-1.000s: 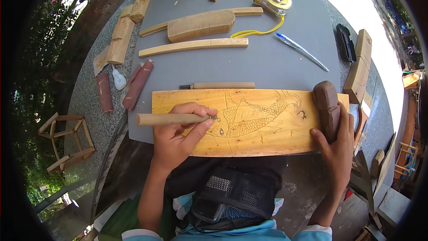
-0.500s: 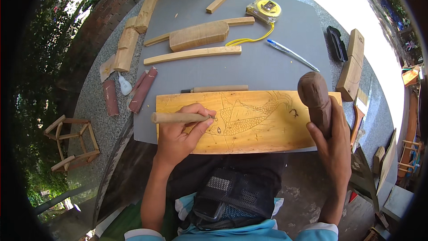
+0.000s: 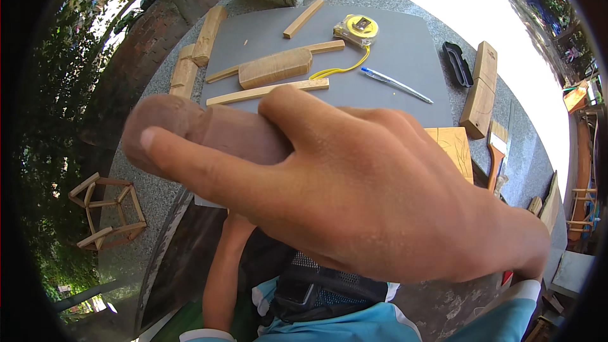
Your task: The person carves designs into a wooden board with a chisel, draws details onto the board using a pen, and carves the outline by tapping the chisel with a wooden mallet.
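My right hand (image 3: 392, 196) is raised close in front of the view, its fingers closed round a dark brown wooden mallet (image 3: 244, 132). The thumb lies along the mallet, whose rounded head points left. Behind it, only the back edge of my left hand (image 3: 239, 227) and its forearm show. Its fingers, and anything in them, are hidden. Of the yellowish wooden board (image 3: 451, 142), just the right end shows, with a few carved lines. The carved fish and the chisel seen earlier are covered.
A grey mat (image 3: 392, 31) on a round stone table carries wooden strips (image 3: 304, 19), a shaped wood block (image 3: 275, 68), a yellow tape measure (image 3: 358, 28) and a pen (image 3: 397, 84). To the right are a black case (image 3: 457, 64), a long wood block (image 3: 479, 88) and a brush (image 3: 497, 152).
My right hand has swung left and up toward the view with the mallet, from the board's right end to in front of my left hand, covering it and most of the board.
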Available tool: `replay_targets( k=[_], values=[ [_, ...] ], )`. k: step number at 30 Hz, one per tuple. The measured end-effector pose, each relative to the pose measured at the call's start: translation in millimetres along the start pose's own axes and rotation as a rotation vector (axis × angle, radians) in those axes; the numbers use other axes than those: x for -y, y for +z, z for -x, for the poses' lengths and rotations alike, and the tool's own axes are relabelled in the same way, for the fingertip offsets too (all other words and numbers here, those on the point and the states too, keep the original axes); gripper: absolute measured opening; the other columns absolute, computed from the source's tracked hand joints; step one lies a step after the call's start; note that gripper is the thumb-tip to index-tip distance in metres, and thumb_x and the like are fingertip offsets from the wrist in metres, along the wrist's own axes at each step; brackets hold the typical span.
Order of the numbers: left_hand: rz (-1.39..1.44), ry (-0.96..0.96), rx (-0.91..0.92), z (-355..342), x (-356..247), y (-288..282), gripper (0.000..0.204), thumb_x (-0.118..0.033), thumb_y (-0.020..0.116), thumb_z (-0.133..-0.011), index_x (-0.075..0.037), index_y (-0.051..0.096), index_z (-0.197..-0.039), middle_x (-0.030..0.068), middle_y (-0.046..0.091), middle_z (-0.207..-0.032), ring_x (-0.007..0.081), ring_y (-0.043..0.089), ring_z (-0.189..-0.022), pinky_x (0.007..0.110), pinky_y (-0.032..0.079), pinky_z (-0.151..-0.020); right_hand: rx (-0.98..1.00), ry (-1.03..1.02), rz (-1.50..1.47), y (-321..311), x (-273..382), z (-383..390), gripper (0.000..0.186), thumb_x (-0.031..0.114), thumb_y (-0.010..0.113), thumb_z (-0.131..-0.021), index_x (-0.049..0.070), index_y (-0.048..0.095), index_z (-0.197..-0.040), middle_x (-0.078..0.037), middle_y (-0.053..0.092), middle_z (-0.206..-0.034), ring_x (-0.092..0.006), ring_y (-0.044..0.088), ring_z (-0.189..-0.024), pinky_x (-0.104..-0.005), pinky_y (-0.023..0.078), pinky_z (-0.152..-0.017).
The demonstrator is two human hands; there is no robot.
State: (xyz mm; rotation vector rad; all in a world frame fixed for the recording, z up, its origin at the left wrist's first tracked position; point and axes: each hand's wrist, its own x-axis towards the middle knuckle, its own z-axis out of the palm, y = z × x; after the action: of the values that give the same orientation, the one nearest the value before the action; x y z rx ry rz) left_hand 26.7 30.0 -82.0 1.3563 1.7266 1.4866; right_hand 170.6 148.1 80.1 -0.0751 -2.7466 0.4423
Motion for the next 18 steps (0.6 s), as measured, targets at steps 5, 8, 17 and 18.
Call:
replay_targets(
  k=[5, 8, 17, 18],
  values=[
    [0.068, -0.010, 0.011, -2.3, 4.3, 2.3, 0.011, 0.000, 0.063, -0.079, 0.005, 0.061, -0.088, 0.0083, 0.065, -0.089, 0.0142, 0.063, -0.078, 0.026, 0.051, -0.070, -0.001, 0.018, -0.047, 32.5, -5.8, -9.9, 0.038, 0.012, 0.062, -0.070, -0.006, 0.055, -0.103, -0.015, 0.054, -0.072, -0.0255, 0.061, -0.060, -0.0321, 0.049, -0.049],
    [0.099, -0.017, 0.001, 0.5, 1.5, 1.4, 0.011, -0.001, 0.063, -0.079, 0.005, 0.062, -0.088, 0.0081, 0.065, -0.089, 0.0139, 0.063, -0.079, 0.026, 0.051, -0.070, 0.017, -0.083, -0.173, 19.2, -1.6, -16.6, 0.033, 0.011, 0.061, -0.071, -0.004, 0.056, -0.100, -0.016, 0.056, -0.076, -0.0255, 0.062, -0.065, -0.0331, 0.050, -0.053],
    [0.232, -0.030, 0.020, -6.3, 6.0, 3.4, 0.012, -0.003, 0.064, -0.079, 0.004, 0.063, -0.088, 0.0074, 0.065, -0.089, 0.0132, 0.062, -0.080, 0.026, 0.051, -0.071, 0.182, 0.038, -0.260, 24.8, -19.8, -12.0, 0.057, 0.008, 0.064, -0.070, 0.002, 0.045, -0.123, -0.019, 0.055, -0.076, -0.0329, 0.059, -0.066, -0.0363, 0.049, -0.055],
    [0.240, -0.036, 0.008, -4.9, 7.0, 2.6, 0.012, -0.003, 0.064, -0.079, 0.004, 0.063, -0.088, 0.0073, 0.065, -0.089, 0.0131, 0.062, -0.080, 0.026, 0.051, -0.071, 0.076, 0.111, -0.365, 21.6, -24.7, -5.5, 0.061, 0.009, 0.064, -0.072, 0.005, 0.041, -0.128, -0.020, 0.056, -0.083, -0.0320, 0.060, -0.073, -0.0348, 0.049, -0.061]
  ],
)
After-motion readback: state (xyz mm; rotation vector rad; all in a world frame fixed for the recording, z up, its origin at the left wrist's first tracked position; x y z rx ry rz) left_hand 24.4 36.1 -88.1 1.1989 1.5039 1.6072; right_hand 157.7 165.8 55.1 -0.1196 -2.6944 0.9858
